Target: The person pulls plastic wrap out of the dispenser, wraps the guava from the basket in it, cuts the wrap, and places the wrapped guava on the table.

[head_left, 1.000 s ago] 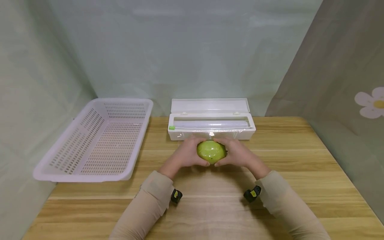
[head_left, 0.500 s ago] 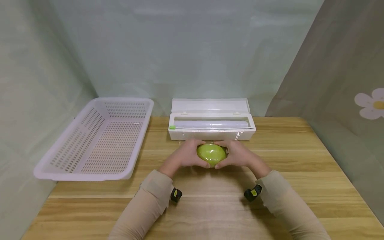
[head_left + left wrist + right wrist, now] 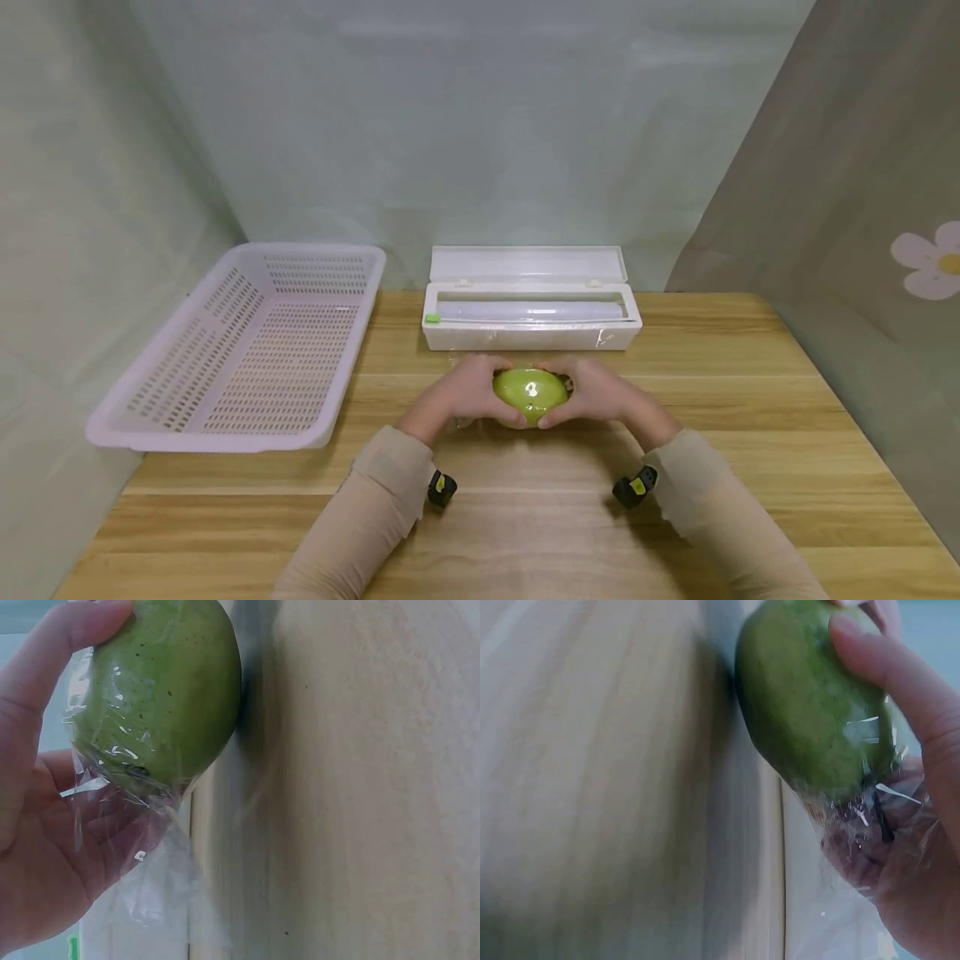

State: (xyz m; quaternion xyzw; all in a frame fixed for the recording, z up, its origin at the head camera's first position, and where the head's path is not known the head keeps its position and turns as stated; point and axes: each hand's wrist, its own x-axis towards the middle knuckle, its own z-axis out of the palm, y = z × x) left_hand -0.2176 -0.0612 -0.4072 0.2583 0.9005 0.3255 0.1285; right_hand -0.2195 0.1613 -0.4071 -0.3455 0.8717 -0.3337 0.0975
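Both hands hold a green mango (image 3: pixel 531 395) just in front of a white cling film box. My left hand (image 3: pixel 474 390) grips its left end, and my right hand (image 3: pixel 596 392) grips its right end. In the left wrist view, clear cling film (image 3: pixel 154 889) is bunched around the end of the mango (image 3: pixel 169 690) and trails off past the palm. A dark stem (image 3: pixel 883 817) shows through the wrap in the right wrist view. Most of the fingers lie behind the mango, hidden in the head view.
The cling film box (image 3: pixel 532 337) stands with its lid up, a film roll (image 3: pixel 525 311) inside and a green slider (image 3: pixel 432 318) at its left. A white perforated basket (image 3: pixel 352 358) sits on the wooden table (image 3: pixel 540 533) at left. Curtains hang around.
Both hands have drawn the mango slightly toward me, away from the box. The mango has turned a little, and more film shows beside the left hand. Box and basket have not moved.
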